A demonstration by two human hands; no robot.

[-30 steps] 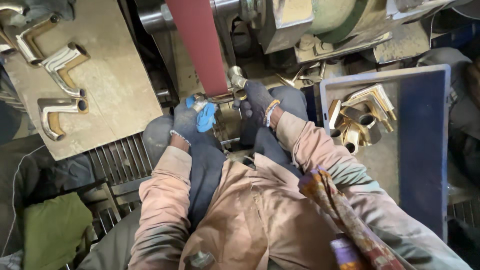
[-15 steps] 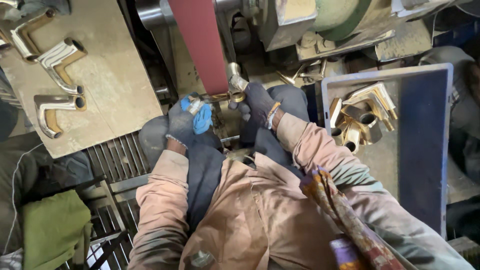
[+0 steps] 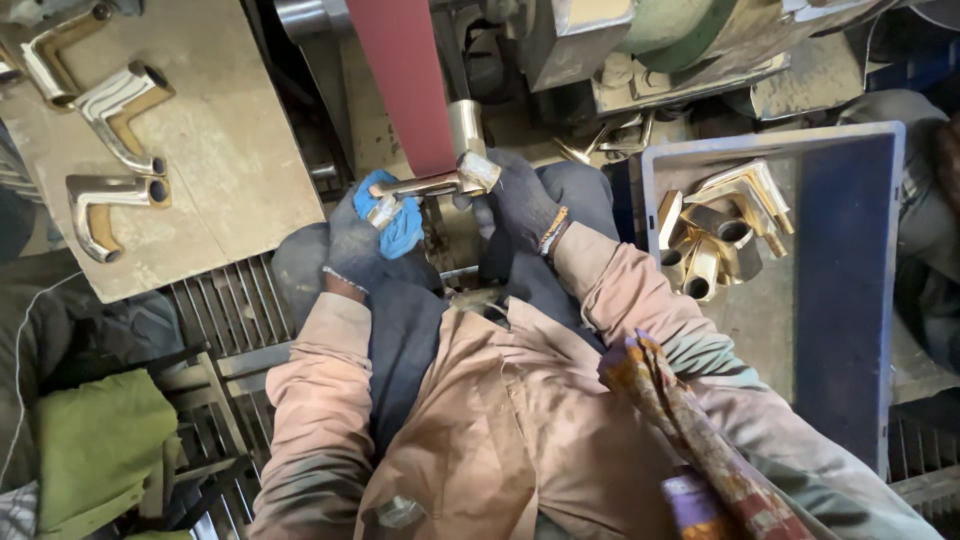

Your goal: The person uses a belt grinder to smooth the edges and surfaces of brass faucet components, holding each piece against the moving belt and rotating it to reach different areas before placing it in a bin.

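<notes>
Both gloved hands hold one bent brass tap spout [image 3: 440, 180] against the lower end of a red sanding belt [image 3: 400, 80]. My left hand [image 3: 365, 235], in a dark glove with blue fingertips, grips the spout's left end. My right hand [image 3: 515, 200], in a dark glove, grips the right end by its round opening. The spout lies roughly level, just under the belt.
A wooden board [image 3: 220, 150] at the left carries three polished spouts [image 3: 120, 105]. A blue-grey plastic crate [image 3: 850, 270] at the right holds several raw brass spouts [image 3: 715, 235]. Grinder housing [image 3: 640, 40] sits behind the belt. A green cloth [image 3: 90, 450] lies lower left.
Both hands have kept their grip on the spout and shifted it slightly along the belt's lower end. The view has moved little.
</notes>
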